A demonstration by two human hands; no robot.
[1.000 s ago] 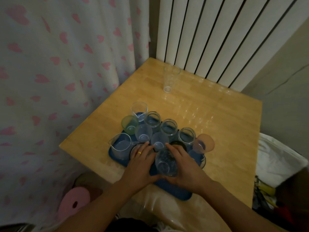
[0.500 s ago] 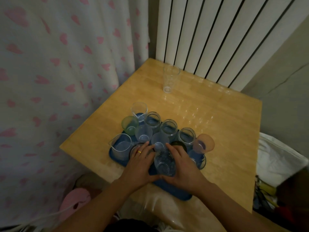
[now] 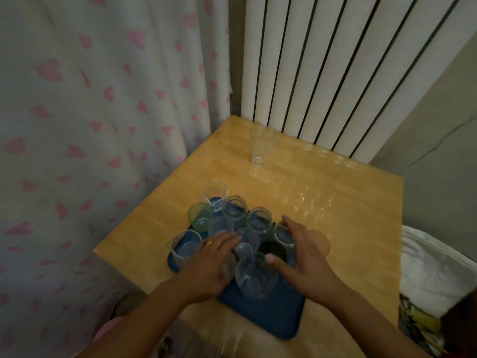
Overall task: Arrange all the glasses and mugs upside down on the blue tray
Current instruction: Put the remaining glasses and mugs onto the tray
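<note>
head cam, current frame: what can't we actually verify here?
- Peach cup: mostly behind the right hand; orientation unclear.
- Glass under the left hand: covered, only a blurred edge shows.
- Blue tray: far part hidden by glassware.
- Dark round item: too dim to identify.
- Tall clear glass off the tray: too faint to tell its orientation.

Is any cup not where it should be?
Yes. One clear glass stands alone at the far end of the table, near the radiator, while all the others crowd on the blue tray.
</note>
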